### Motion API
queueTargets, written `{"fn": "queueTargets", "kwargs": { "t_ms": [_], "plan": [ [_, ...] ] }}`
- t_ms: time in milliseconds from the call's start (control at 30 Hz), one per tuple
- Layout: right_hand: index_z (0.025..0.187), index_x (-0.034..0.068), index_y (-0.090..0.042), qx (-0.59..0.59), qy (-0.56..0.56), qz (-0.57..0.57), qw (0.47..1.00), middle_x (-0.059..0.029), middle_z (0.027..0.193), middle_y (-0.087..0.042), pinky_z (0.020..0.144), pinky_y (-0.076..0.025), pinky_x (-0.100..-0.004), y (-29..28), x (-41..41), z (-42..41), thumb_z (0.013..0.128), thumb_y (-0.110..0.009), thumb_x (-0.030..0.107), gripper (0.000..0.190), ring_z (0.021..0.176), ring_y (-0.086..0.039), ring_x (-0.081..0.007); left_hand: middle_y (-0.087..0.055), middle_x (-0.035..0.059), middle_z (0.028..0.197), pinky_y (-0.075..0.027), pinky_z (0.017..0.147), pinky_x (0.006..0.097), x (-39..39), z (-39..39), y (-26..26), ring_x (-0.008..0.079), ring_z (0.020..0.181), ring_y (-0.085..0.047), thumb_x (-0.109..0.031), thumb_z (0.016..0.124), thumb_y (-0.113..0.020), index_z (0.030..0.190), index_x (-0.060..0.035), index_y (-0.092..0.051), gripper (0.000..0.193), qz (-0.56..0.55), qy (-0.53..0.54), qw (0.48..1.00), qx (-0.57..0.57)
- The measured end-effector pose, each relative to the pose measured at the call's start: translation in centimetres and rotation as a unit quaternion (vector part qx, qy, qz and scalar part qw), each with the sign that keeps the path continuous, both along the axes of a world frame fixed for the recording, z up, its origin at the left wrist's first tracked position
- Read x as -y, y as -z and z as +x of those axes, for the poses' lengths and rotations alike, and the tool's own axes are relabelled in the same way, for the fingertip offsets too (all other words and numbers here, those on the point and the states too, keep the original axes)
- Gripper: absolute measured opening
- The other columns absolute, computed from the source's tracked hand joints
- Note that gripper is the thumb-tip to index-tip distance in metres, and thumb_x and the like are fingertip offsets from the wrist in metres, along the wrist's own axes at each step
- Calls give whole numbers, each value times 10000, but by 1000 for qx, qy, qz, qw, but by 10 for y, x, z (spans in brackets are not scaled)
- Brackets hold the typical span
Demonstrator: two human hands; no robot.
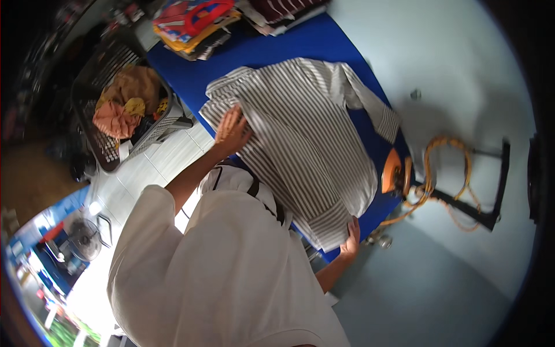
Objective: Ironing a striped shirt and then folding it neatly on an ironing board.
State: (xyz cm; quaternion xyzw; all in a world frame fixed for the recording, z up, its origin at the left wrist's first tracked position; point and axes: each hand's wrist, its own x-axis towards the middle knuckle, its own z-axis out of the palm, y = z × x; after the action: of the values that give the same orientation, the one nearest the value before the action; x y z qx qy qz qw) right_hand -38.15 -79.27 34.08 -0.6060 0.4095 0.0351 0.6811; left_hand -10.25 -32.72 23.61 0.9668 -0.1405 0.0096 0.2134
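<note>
A striped long-sleeved shirt (pixel 299 126) in dark and white lies spread over the blue ironing board (pixel 269 47). Flat on its left part, near the collar and shoulder, rests my left hand (pixel 233 130), palm down. My right hand (pixel 352 239) pinches the edge of the near sleeve's cuff (pixel 331 227) at the board's front edge. This near sleeve lies along the shirt's front side. The far sleeve (pixel 373 102) stretches right, its cuff close to an orange clothes iron (pixel 392 171) at the board's right end.
Folded clothes (pixel 195 30) are stacked at the board's far left, beside more folded garments (pixel 282 13). A grey plastic laundry basket (pixel 167 123) holds crumpled clothes at left. The iron's orange cord (pixel 433 149) loops over a black bracket (pixel 472 210) near the wall. A fan (pixel 84 238) stands lower left.
</note>
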Motion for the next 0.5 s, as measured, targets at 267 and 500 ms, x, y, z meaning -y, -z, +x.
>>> {"fn": "queueTargets", "kwargs": {
  "t_ms": [267, 500],
  "plan": [
    [1357, 73, -431, -167, 145, -131, 966, -102, 1141, -581, 773, -477, -276, 77, -57, -44, 915, -682, 252, 539, 942, -572, -146, -442, 250, 1365, -343, 1004, 526, 8, 7, -30, 409, 1181, -458, -120, 879, -563, 1161, 42, -575, 326, -145, -46, 987, 53],
    [1345, 9, -472, 80, 106, -366, 921, -202, 1332, -528, 1046, -401, -407, 93, -98, -45, 935, -516, 36, 413, 1228, -537, -362, -493, 170, 1364, -301, 1102, 467, 116, 3, -44, 342, 1287, -433, -191, 956, -518, 1330, -79, -516, 390, -147, 450, 880, -38]
  ]
}}
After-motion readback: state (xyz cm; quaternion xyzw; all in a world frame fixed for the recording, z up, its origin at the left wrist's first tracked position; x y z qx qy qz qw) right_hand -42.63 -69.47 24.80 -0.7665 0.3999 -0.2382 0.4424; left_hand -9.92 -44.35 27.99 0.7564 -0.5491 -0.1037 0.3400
